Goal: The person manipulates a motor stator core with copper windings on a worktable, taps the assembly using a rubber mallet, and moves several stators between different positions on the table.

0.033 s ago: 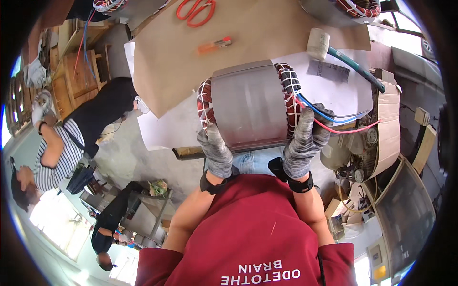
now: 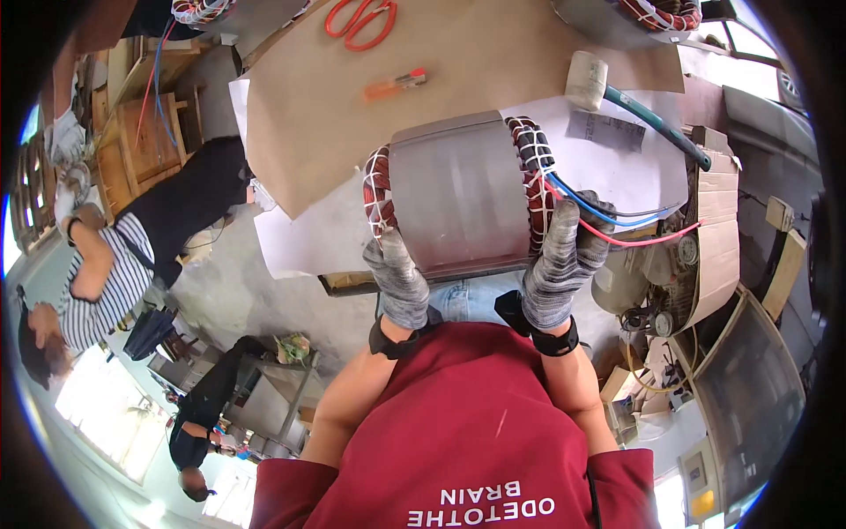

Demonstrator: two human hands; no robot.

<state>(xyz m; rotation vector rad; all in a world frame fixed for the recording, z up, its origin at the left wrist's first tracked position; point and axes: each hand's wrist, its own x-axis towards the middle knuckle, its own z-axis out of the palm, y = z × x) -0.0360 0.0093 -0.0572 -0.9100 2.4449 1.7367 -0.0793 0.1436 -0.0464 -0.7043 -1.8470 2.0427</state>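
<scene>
Head view: grey metal cylinder with white-laced red-and-black coil ends (image 2: 460, 194), at 12 o'clock from us

Cylinder's on its side, axis 9-to-3, over a flat brown paper sheet (image 2: 300, 132) and a white paper sheet (image 2: 295, 247). Clocking from it: our left hand (image 2: 401, 278), grey striped knit glove, sits at 7, fingers touching the left coil end low down. Our right hand (image 2: 564, 256), same glove, at 4, against the right coil end. We've got the cylinder between both hands; finger curl is hidden, so we can't tell if either is closed on it. Thin red, blue and black leads (image 2: 634, 244) exit at 3, past our right fingers. Off-white-headed, teal-handled mallet (image 2: 634, 111) at 2. Orange-handled cutter (image 2: 383, 90) at 11, red-looped scissors (image 2: 382, 37) farther out, same bearing, both on brown.
</scene>
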